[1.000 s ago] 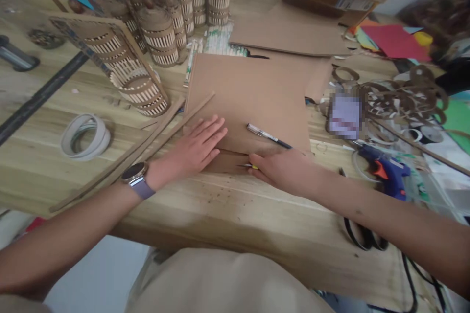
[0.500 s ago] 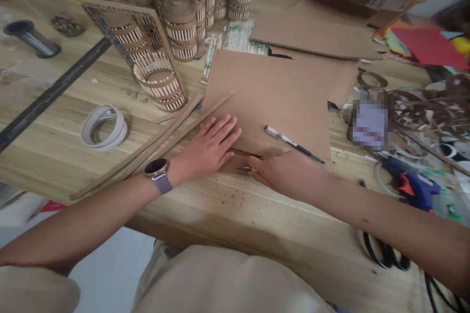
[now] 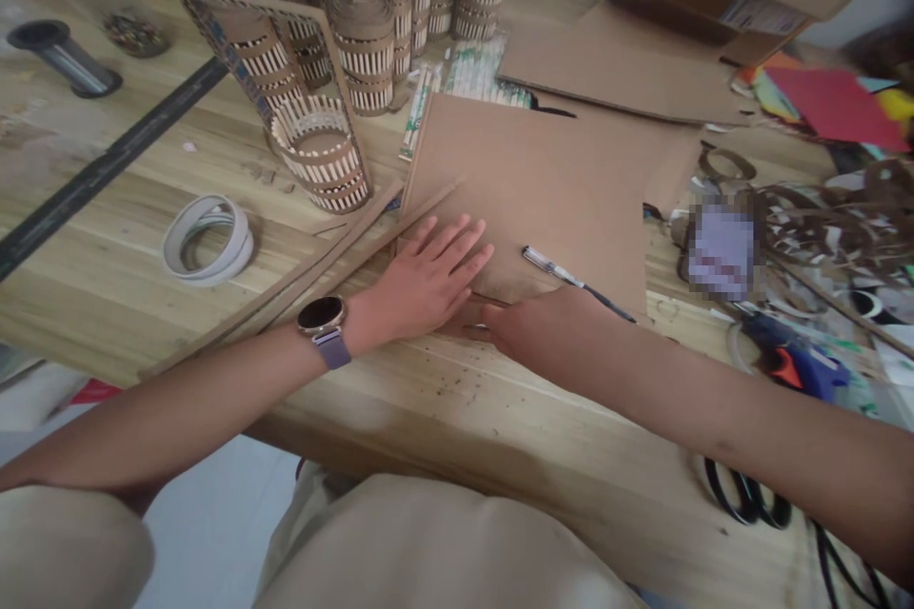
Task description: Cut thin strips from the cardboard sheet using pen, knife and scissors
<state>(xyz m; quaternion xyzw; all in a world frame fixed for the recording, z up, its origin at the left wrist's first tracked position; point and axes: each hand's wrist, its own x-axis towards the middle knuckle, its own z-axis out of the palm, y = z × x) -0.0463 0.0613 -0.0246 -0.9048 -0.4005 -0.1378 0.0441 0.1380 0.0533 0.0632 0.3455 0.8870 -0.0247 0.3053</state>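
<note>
A brown cardboard sheet [image 3: 543, 176] lies in front of me. My left hand [image 3: 428, 281] is spread flat on its near left part, fingers apart. My right hand [image 3: 539, 328] is closed at the sheet's near edge, around a utility knife whose thin blade [image 3: 477, 329] shows beyond the fingers; its handle is hidden. Under the blade is a narrow brown strip of cardboard [image 3: 461, 316]. A pen [image 3: 571, 278] rests on the sheet just above my right hand. Long cardboard strips [image 3: 349, 243] lie to the left, partly under my left forearm.
White tape rolls [image 3: 207, 240] sit at left. Behind stand several slatted cardboard-and-stick models [image 3: 363, 48] and an open round one [image 3: 321, 157]. To the right are a blurred-out phone [image 3: 723, 247], a blue glue gun [image 3: 804, 357], black-handled scissors [image 3: 746, 495] and curled scraps [image 3: 821, 219].
The view has shifted slightly. My left hand remains flat on the sheet, a little nearer my right hand. The knife's yellow part, glimpsed earlier at my right fingers, is now hidden.
</note>
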